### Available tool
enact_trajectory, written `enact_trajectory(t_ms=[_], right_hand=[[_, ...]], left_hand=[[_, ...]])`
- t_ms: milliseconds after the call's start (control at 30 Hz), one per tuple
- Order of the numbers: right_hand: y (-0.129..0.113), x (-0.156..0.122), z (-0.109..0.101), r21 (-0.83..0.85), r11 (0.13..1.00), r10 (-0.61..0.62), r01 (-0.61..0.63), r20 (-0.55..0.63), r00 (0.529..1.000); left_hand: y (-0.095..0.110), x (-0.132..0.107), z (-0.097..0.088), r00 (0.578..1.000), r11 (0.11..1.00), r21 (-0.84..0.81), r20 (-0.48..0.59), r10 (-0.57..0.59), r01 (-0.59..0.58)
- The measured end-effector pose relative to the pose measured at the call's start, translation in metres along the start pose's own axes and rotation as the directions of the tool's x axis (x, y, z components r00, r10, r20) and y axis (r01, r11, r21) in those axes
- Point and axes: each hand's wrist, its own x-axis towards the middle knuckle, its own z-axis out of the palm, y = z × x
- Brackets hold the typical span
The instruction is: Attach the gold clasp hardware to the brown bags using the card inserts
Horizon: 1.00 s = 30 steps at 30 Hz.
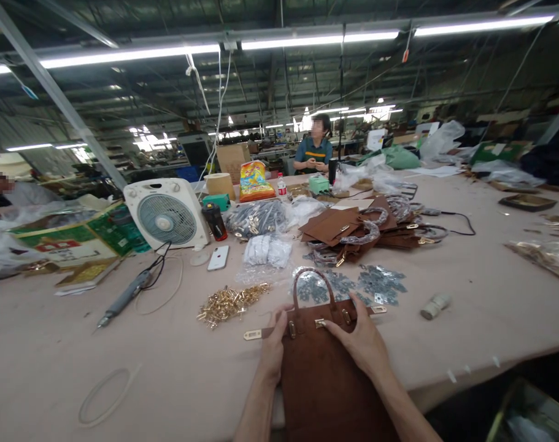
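A brown suede handbag (323, 374) with a loop handle and gold fittings lies on the worktable's near edge. My left hand (273, 345) grips its upper left side, fingers curled over the flap beside a strap with a gold end. My right hand (359, 341) rests on the upper right of the bag, fingers pinching at the gold clasp (320, 323) in the middle.
A pile of gold hardware (228, 302), silver metal plates (380, 282), bags of parts, stacked brown bag pieces (353, 230), a white phone (218, 258), an electric screwdriver (123, 299), a box fan (166, 213) and cartons lie on the table (491, 307). A seated person (313, 150) works at the far end; another person is at left.
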Motion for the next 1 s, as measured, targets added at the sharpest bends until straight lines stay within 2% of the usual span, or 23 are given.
enact_trajectory(t_ms=[167, 267, 433, 600, 800, 1000], right_hand=[[0.002, -0.002, -0.002, 0.048, 0.999, 0.001, -0.002, 0.017, 1.000], [0.007, -0.003, -0.008, 0.188, 0.982, -0.033, 0.030, 0.013, 0.999], [0.015, -0.002, -0.019, 0.429, 0.903, -0.030, 0.000, 0.064, 0.998], [0.018, 0.000, -0.020, 0.454, 0.891, -0.044, 0.016, 0.051, 0.998], [0.022, 0.001, -0.018, 0.437, 0.899, -0.028, 0.021, 0.008, 1.000], [0.018, -0.007, -0.033, 0.507, 0.861, -0.006, -0.046, 0.099, 0.995]], left_hand=[[0.000, -0.003, -0.001, 0.998, 0.996, 0.067, 0.036, 0.055, -0.057], [-0.001, -0.003, -0.004, 0.998, 0.992, 0.115, 0.014, 0.057, -0.058], [-0.002, -0.002, -0.002, 0.998, 0.998, 0.065, -0.055, 0.018, -0.015], [-0.002, -0.006, 0.000, 1.000, 0.999, 0.040, -0.005, 0.005, -0.004], [-0.003, -0.003, -0.004, 0.998, 0.989, 0.133, -0.016, 0.064, -0.062], [-0.006, 0.001, -0.009, 0.995, 0.995, 0.066, -0.053, 0.084, -0.081]])
